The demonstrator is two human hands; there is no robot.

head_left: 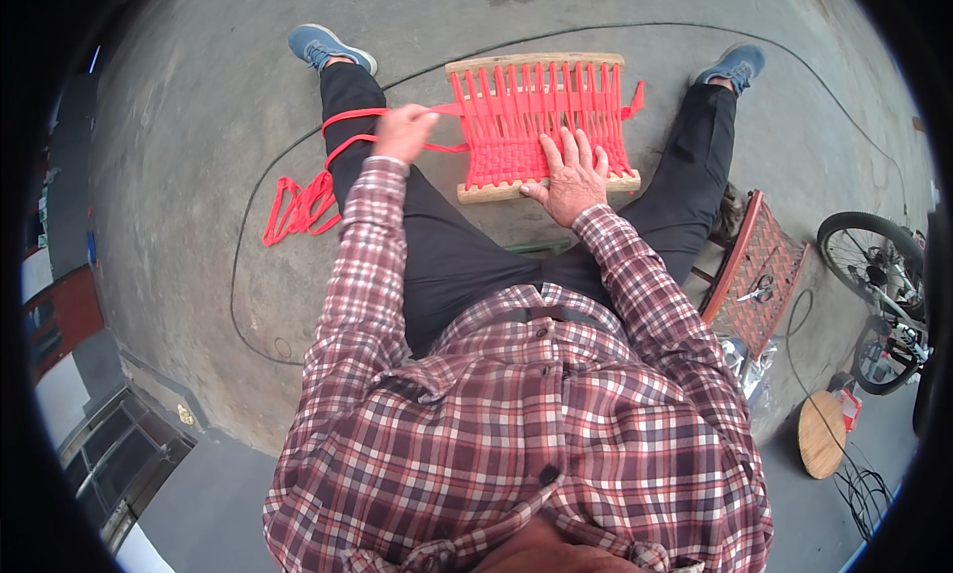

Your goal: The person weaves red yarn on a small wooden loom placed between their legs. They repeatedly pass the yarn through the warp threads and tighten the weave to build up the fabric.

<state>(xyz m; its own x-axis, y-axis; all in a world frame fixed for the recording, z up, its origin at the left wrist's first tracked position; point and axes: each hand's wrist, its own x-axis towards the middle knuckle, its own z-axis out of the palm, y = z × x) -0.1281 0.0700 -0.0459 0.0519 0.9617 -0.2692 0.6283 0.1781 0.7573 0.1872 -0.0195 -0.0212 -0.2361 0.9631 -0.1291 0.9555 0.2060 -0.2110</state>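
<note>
Between my spread legs stands a wooden stool frame with red webbing strung between its two bars. The part nearest me is tightly woven, while farther off the warp strands show gaps. My left hand pinches a red strap just left of the frame. That strap runs in among the strands, and a short red end sticks out on the right side. My right hand lies flat, fingers spread, on the woven part, its thumb by the near wooden bar.
Loose red strap lies heaped beside my left leg. A black cable curves across the concrete floor. To my right, scissors rest on a woven-seat stool, with a bicycle and round wooden board beyond.
</note>
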